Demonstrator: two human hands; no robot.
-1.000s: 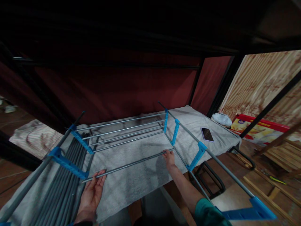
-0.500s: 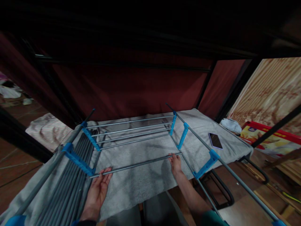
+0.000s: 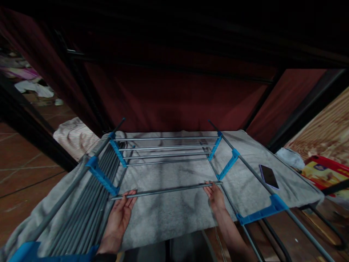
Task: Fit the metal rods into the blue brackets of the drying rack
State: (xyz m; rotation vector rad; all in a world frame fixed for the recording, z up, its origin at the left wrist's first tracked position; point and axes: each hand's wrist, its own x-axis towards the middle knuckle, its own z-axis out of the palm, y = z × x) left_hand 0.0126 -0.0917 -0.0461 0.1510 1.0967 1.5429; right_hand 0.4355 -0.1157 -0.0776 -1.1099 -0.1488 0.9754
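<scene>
I hold a loose grey metal rod [image 3: 166, 190] level across a half-built rack of grey rods and blue plastic brackets. My left hand [image 3: 120, 218] cradles the rod's left end with the palm up and fingers curled under it, beside a blue bracket [image 3: 102, 176]. My right hand [image 3: 216, 196] pinches the rod's right end, close to the rack's right side rail [image 3: 231, 209]. Several fitted cross rods [image 3: 166, 153] span the rack farther back. All of it lies over a grey towel [image 3: 169, 214] on a bed.
A bundle of spare grey rods [image 3: 87, 203] lies at the left inside the rack. A phone [image 3: 268, 176] rests on the towel at the right. Dark red curtains and a black bunk frame [image 3: 174, 94] close in behind. Tiled floor [image 3: 24, 163] shows left, a red box [image 3: 325, 171] right.
The view has swung left, so the rack and phone have shifted right in the picture. Both hands still hold the rod, now more level and closer to the side rails.
</scene>
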